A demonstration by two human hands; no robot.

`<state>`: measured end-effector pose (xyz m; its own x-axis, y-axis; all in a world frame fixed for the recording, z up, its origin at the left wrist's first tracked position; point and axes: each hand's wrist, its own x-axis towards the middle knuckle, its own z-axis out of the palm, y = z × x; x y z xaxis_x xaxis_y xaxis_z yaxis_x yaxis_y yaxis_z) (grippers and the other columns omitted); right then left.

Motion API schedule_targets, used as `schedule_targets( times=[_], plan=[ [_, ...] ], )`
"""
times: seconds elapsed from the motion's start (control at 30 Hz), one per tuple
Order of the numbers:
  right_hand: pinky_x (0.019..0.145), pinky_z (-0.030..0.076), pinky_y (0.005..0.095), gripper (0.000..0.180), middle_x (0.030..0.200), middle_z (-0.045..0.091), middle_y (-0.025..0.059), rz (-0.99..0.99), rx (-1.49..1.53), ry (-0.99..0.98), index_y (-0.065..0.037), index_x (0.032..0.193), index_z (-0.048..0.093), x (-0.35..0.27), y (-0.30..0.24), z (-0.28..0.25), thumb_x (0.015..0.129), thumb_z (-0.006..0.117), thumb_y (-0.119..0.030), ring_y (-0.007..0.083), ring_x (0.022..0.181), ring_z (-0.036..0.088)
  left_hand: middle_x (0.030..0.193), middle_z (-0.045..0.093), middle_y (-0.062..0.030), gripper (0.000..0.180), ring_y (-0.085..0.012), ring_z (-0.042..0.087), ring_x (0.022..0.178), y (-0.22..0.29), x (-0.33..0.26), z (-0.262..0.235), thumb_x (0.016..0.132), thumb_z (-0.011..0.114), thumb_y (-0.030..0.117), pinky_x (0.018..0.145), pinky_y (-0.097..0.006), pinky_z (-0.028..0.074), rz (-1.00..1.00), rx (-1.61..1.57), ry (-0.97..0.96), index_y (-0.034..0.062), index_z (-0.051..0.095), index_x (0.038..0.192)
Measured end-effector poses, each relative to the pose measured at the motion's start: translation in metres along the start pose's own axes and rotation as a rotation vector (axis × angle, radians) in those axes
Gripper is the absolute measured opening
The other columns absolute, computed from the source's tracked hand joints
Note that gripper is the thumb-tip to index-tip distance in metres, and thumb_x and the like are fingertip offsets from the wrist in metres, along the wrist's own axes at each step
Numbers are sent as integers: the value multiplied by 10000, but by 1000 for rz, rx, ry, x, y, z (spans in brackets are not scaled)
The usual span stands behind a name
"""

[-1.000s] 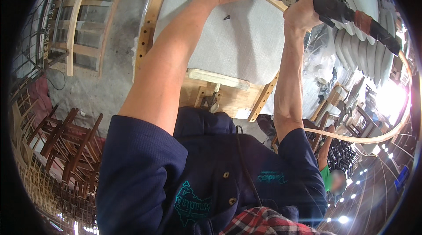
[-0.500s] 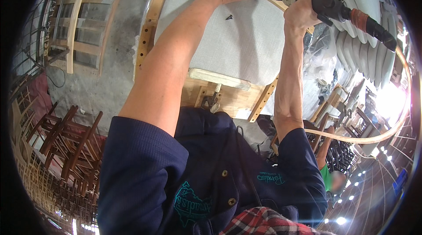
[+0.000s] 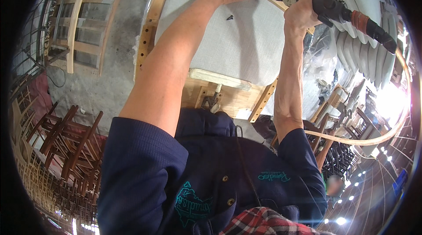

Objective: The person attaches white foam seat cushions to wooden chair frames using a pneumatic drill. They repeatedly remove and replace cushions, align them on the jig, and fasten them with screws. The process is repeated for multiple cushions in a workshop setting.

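Head: cylindrical driver [image 3: 329,7], fabric panel [image 3: 220,44]

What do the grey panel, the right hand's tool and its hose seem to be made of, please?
The grey panel looks covered in matte woven fabric, by its fine texture; its core is hidden. The tool in the right hand has a dark, low-sheen body, perhaps plastic or coated metal. The hose looks like smooth plastic or rubber, given its flexible curve.
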<state>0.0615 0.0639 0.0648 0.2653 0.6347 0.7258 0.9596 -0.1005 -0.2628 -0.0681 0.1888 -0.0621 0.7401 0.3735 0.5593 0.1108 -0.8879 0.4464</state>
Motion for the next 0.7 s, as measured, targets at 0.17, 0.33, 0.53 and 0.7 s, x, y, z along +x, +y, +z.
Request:
schedule_targets(
  times=[0.17,0.33,0.53,0.7],
  plan=[
    [854,498,307,148,903,710,61,-25,22,-14,-52,824,765,0,-2,1,842,634,13,172,886,654,1088,673,-10,345,-250,565,1108,-2,0,0,773,770,303,994,-424,453,-6,-11,-3,147,720,1076],
    [830,495,300,105,870,707,46,297,415,83,-23,810,755,-1,-7,8,804,653,0,159,841,648,1070,670,-16,336,-257,567,1093,-2,0,1,768,771,294,984,-425,455,20,-41,26,142,717,1063],
    [763,487,263,131,758,706,30,309,454,164,-2,675,721,6,-20,13,785,650,-19,132,735,631,1061,665,-17,344,-263,571,1080,-1,0,1,750,783,284,963,-433,463,3,-34,20,145,705,1055],
    [757,481,243,114,679,698,21,236,479,215,4,704,706,5,-18,19,796,644,-21,102,700,614,1064,665,-18,346,-270,572,1080,-2,1,3,749,785,287,961,-441,464,24,-13,29,151,696,1054]
  ],
)
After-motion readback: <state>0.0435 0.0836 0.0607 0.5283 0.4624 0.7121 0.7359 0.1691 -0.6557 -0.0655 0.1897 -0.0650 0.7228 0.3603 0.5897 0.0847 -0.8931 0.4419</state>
